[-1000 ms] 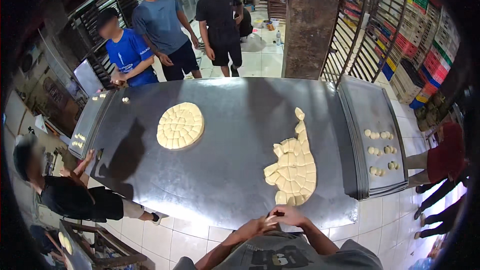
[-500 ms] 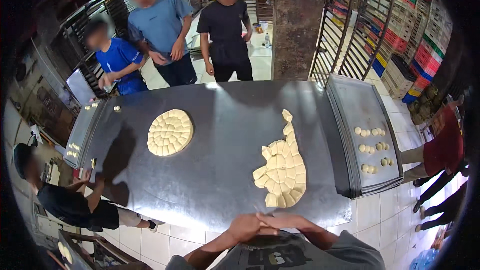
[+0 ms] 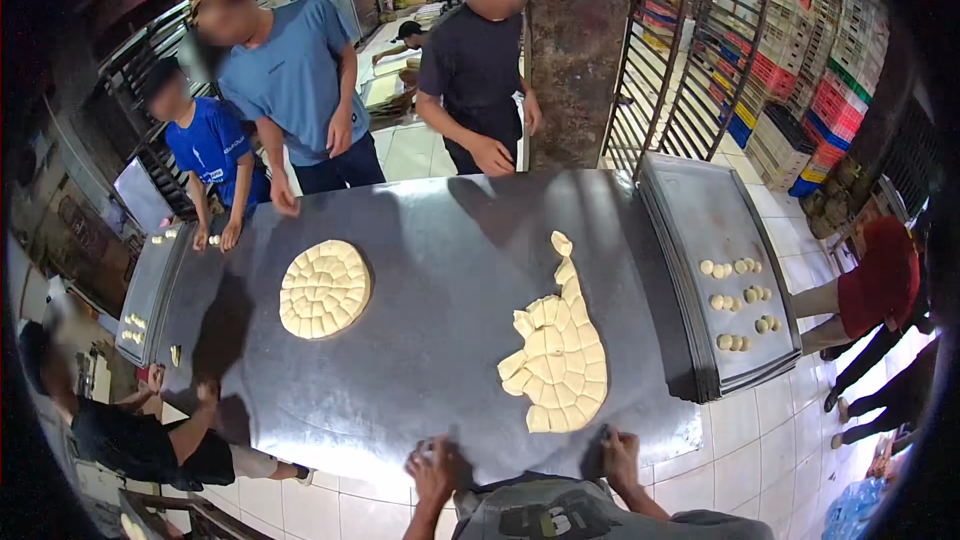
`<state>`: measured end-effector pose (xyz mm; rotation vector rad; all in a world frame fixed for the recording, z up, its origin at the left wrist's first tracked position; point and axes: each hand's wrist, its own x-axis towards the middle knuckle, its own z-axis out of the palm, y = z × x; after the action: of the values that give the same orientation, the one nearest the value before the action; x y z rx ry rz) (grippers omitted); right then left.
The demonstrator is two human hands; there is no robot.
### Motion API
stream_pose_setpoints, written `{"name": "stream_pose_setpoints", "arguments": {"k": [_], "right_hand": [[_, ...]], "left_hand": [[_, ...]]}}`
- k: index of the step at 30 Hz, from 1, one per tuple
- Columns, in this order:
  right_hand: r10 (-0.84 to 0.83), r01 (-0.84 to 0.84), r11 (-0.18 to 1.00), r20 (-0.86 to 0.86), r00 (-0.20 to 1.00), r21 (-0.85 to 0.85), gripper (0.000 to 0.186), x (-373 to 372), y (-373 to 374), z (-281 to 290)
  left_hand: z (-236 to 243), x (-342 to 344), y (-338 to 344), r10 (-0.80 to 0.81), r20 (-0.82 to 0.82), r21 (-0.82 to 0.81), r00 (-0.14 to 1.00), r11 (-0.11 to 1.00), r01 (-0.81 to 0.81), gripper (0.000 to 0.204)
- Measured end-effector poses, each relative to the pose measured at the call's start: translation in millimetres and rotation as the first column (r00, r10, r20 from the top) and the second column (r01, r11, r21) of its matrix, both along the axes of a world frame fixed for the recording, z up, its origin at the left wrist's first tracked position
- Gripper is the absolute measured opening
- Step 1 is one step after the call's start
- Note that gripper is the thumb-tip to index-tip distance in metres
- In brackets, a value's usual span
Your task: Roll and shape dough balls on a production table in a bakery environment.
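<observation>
My left hand (image 3: 432, 464) is at the near edge of the steel table (image 3: 450, 270), fingers apart and slightly bent, holding nothing visible. My right hand (image 3: 620, 460) is at the same edge, fingers loosely bent and apparently empty. Just beyond them lies an irregular slab of cut dough (image 3: 560, 370) with a thin tail of pieces. A round disc of dough (image 3: 325, 290), cut into many pieces, lies left of centre. A stack of metal trays (image 3: 705, 230) at the right end bears small dough balls (image 3: 732, 342).
Three people (image 3: 300, 90) stand across the table, another (image 3: 125, 420) at the left end. A second tray stack (image 3: 150, 290) with dough balls is at the left. Behind are a pillar (image 3: 585, 60), racks (image 3: 690, 60) and stacked crates (image 3: 830, 90). People (image 3: 870, 280) stand at the right.
My hands were joined at the near edge and have moved apart. The people across have come closer and lowered hands toward the table. The view has shifted slightly.
</observation>
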<state>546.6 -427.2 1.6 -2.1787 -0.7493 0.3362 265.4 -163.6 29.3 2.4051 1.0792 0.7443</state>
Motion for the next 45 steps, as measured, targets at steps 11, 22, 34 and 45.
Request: {"name": "stream_pose_setpoints", "arguments": {"k": [11,22,34,45], "right_hand": [[0.057,0.008,0.990,0.443,0.894,-0.144,0.022,35.4,-1.9,-18.5],[0.254,-0.214,0.966,0.388,0.886,-0.142,0.019,79.8,-16.8,-11.9],[-0.107,0.238,0.966,0.688,0.718,-0.097,0.020,133.9,-2.7,-3.9],[-0.172,0.166,0.985,0.207,0.963,0.046,0.027,22.3,27.1,75.3]], "left_hand": [[-41.3,33.9,21.4,-0.047,-0.342,-0.101,0.938,0.995,0.013,0.026],[-22.7,12.4,30.8,-0.301,-0.415,-0.043,0.859,0.949,0.312,0.022],[-8.4,31.2,75.0,0.053,-0.218,0.226,0.975,0.974,-0.002,0.012],[25.7,34.1,-30.2,0.053,0.202,-0.179,0.978,0.984,-0.016,0.023]]}}
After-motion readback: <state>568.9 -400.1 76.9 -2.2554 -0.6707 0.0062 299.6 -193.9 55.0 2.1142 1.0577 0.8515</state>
